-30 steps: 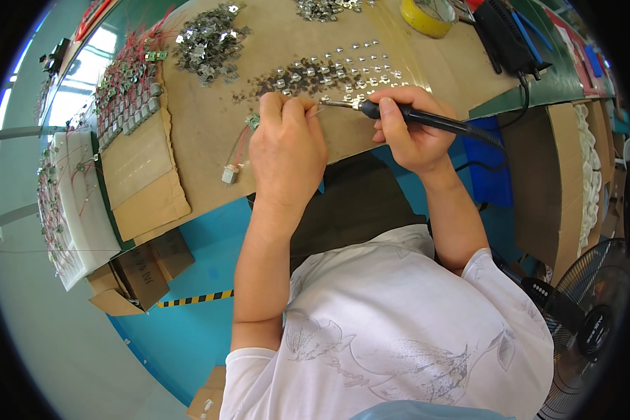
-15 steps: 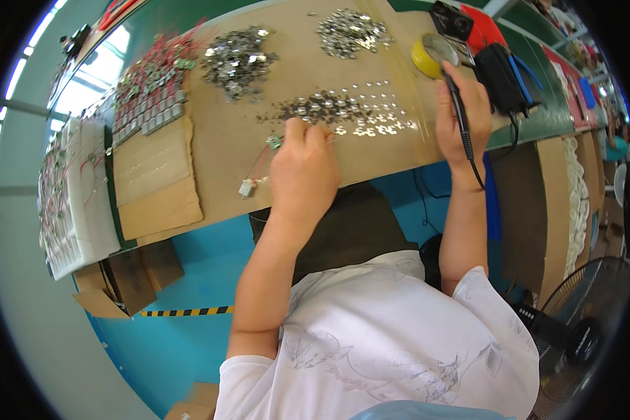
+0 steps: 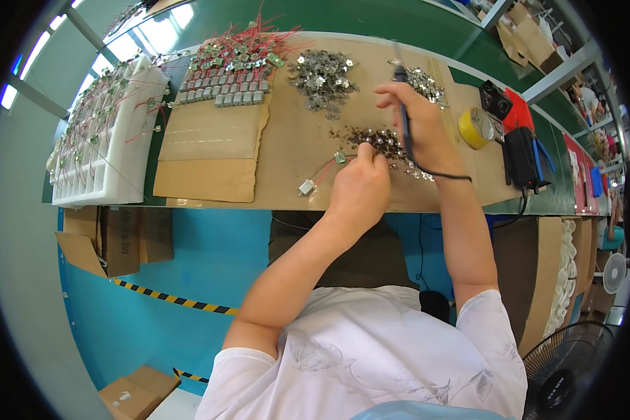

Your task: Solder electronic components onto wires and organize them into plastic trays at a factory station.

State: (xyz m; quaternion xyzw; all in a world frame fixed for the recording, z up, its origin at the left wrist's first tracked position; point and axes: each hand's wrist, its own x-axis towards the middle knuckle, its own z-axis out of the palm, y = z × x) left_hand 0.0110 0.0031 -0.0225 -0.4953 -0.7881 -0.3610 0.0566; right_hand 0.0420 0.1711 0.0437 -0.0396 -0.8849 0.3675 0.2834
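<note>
My right hand (image 3: 430, 129) grips a dark soldering iron (image 3: 405, 129), its blurred tip pointing up and away above the cardboard sheet; its cord runs over my wrist. Closer in, my left hand (image 3: 360, 185) rests low over the cardboard, fingertips pinched; whatever lies between them is hidden. Just left of those fingers is a small green circuit board (image 3: 340, 157), joined by red wires to a small silver motor (image 3: 306, 187). Small dark and shiny metal pieces (image 3: 381, 142) are spread beyond my left fingertips, partly covered by my hands.
Heaps of silver metal pieces (image 3: 320, 78) lie farther back. At left are rows of wired motors (image 3: 224, 89) and a white foam rack (image 3: 122, 164). A yellow roll (image 3: 476, 129) and a black box-shaped unit (image 3: 523, 159) stand at right. A fan (image 3: 567, 371) is low right.
My right hand has swung left with the soldering iron, from near the yellow roll to above the metal pieces. The view has shifted; my left hand stays pinched beside the circuit board.
</note>
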